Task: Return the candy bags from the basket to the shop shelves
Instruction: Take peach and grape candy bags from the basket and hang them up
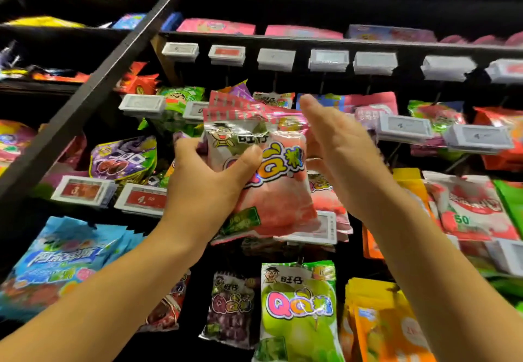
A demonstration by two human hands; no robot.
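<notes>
Left hand (209, 180) grasps shiny pink plastic candy bags (268, 169) before the black shelf rack (93, 98); right hand (339, 152) hovers released beside them.

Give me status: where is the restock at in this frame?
Done: cannot judge; the basket is out of view. In hand: left hand grips pink candy bags raised at the pegs; right hand is open beside them. Left: get them onto a hook, likely with the matching pink bags behind.
</notes>
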